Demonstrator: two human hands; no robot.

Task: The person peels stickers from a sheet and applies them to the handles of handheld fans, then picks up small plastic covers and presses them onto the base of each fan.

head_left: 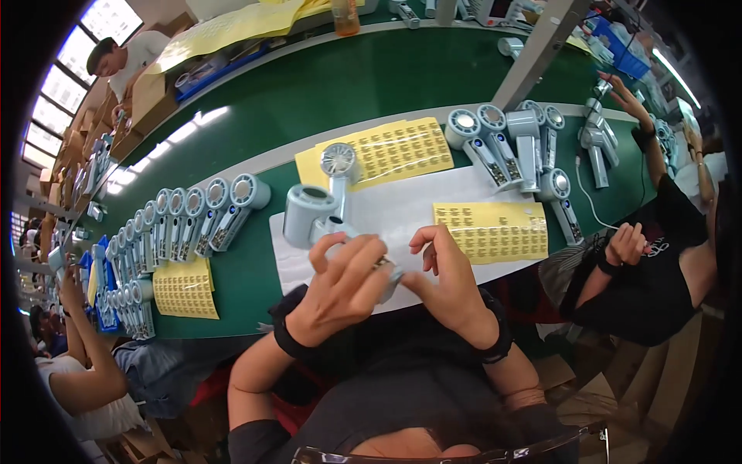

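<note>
My left hand [340,290] is wrapped around the handle of a pale blue handheld fan [308,215], whose round head points away and to the left. Parts inside the handle show between my fingers, and the rest of it is covered. My right hand [454,286] is beside the handle's near end with fingers loosely bent and apart; its thumb reaches to that end, and whether it presses there I cannot tell. A second handheld fan [338,162] with a clear ribbed face lies just beyond, on a yellow label sheet [398,151].
White paper [290,259] covers the green table under my hands. Another label sheet [495,236] lies right, a third [185,290] left. Rows of fans [178,205] stand left; more fans [495,143] lie right, by a metal post [533,58]. A co-worker [657,263] sits close on the right.
</note>
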